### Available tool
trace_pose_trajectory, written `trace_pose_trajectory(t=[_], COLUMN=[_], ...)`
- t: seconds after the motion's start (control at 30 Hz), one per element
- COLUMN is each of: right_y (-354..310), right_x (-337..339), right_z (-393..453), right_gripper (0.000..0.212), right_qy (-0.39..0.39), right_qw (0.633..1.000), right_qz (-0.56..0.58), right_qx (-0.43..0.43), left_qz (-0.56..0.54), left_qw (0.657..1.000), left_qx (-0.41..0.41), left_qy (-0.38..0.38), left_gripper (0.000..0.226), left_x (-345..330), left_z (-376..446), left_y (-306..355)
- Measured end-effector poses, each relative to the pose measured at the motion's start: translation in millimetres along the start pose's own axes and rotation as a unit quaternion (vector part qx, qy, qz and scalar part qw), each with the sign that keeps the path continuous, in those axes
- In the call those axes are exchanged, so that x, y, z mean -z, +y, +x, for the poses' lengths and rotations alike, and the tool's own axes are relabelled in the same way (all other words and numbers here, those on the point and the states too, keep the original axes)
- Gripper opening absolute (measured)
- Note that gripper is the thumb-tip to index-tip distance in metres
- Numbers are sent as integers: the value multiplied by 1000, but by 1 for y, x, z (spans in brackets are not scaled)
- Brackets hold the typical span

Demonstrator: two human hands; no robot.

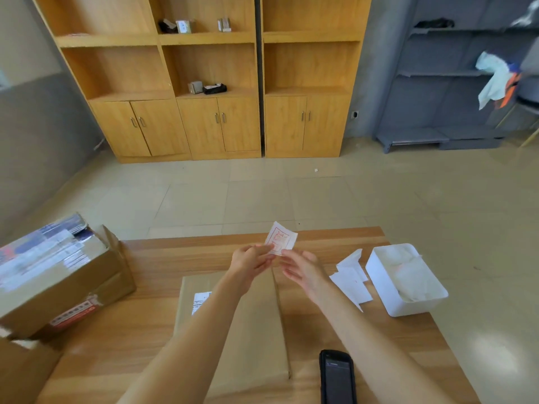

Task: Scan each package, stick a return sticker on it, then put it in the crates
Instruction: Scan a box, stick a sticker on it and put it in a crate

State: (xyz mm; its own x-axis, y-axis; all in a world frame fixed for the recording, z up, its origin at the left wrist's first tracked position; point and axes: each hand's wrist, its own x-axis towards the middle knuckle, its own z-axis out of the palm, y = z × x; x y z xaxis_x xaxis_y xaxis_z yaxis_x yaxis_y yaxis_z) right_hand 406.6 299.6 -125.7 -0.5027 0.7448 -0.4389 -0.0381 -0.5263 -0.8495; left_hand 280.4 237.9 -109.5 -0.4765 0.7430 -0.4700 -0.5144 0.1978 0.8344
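A flat brown cardboard package (pixel 250 339) with a white shipping label (pixel 201 300) lies on the wooden table (pixel 125 339) in front of me. Above its far edge, my left hand (pixel 252 262) and my right hand (pixel 303 268) both pinch a small white sticker with red print (pixel 281 239), held up in the air. A black handheld scanner (pixel 337 377) lies screen-up on the table near the front edge, to the right of the package.
A large taped cardboard box (pixel 55 275) stands at the table's left. At the right sit a white plastic bin (pixel 405 279) and loose white backing papers (pixel 351 278). Wooden cabinets (pixel 204 83) and grey shelving (pixel 455 83) stand across the tiled floor.
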Motion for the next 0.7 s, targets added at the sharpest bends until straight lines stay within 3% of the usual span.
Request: trace_pose_trajectory(t=[0.1,0.27,0.53,0.7], right_y=[-8,-17,-3,16], right_x=[-20,-36,-46,-47], right_z=[-10,-27,-48,-52], right_gripper=[9,11,10,9], right_qy=[15,24,-30,-42], right_qw=[1000,997,994,995], right_qz=[16,-2,-83,-83], right_qx=[22,67,62,42], left_qz=[23,128,131,152], left_qw=[999,990,988,986], left_qx=[-2,4,-79,-70], left_qy=[-27,-63,-10,-11], left_gripper=[10,39,30,5], left_x=[16,44,77,91], left_z=[-17,-45,-65,-71], left_y=[7,9,15,3])
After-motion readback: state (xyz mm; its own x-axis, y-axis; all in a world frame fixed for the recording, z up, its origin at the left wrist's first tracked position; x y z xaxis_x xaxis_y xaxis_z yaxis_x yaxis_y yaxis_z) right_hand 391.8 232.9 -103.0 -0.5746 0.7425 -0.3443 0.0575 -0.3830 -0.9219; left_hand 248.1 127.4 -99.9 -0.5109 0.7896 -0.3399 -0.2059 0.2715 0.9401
